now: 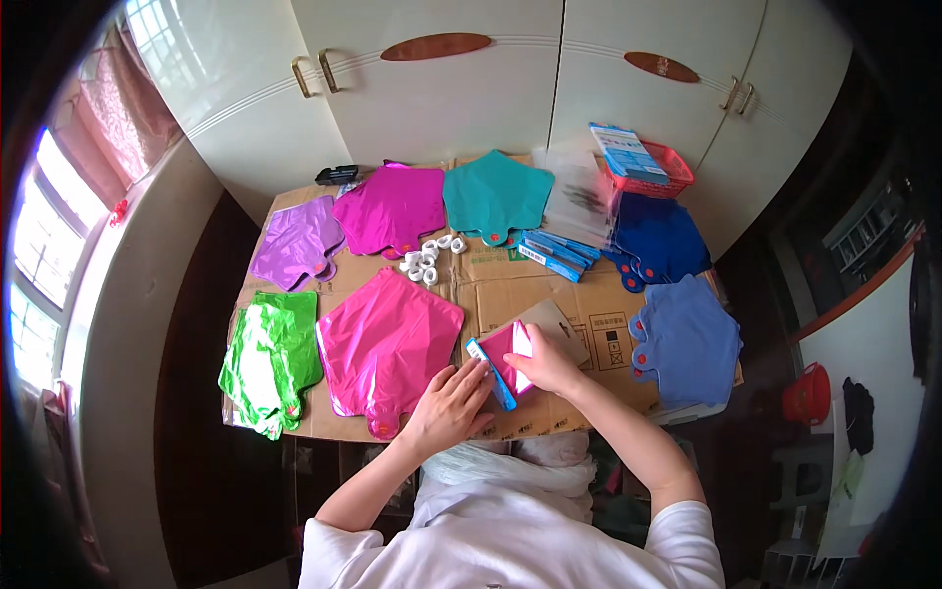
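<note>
white cupboards back a cardboard-covered tabletop spread with flat foil balloons by colour. near its front edge, a folded pink balloon is pinched by the right hand and pressed flat by the left hand beside a blue strip.

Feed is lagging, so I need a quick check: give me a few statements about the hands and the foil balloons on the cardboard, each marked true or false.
1. The right hand holds a folded pink balloon. True.
2. The left hand rests on the green balloon. False: it touches the blue strip beside the big pink balloon.
3. The teal balloon lies at the far edge. True.
4. The red basket is empty. False: a blue packet sits in it.
</note>
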Available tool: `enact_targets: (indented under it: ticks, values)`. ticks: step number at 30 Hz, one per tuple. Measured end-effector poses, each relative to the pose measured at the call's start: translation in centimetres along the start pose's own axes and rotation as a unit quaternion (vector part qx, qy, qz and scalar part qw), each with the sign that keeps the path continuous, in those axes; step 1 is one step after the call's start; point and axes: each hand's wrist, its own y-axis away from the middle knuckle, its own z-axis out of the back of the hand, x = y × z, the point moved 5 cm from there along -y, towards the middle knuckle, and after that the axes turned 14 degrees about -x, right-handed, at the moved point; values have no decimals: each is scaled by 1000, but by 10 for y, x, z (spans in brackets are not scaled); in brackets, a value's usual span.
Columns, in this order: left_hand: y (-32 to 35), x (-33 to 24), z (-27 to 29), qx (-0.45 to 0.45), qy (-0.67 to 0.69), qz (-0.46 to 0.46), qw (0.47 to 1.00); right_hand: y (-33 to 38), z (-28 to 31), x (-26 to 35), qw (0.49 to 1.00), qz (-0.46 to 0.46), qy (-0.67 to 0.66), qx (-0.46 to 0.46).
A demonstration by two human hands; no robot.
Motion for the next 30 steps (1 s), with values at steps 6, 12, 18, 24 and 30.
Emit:
enact_targets:
  ticks: [6,12,18,24,30]
  values:
    - [10,15,13,-23,95,151,984,0,40,28,984,118,-41,-128]
    - [1,12,8,-86,639,504,575,54,64,101,794,535,212,-197]
    - [-17,-6,0,-119,744,519,403,80,49,116,735,585,273,-208]
    - [-7,8,-17,-137,698,536,456,88,43,111,749,581,264,-177]
    - [-10,11,-8,-169,664,497,533,84,47,117,812,529,204,-136]
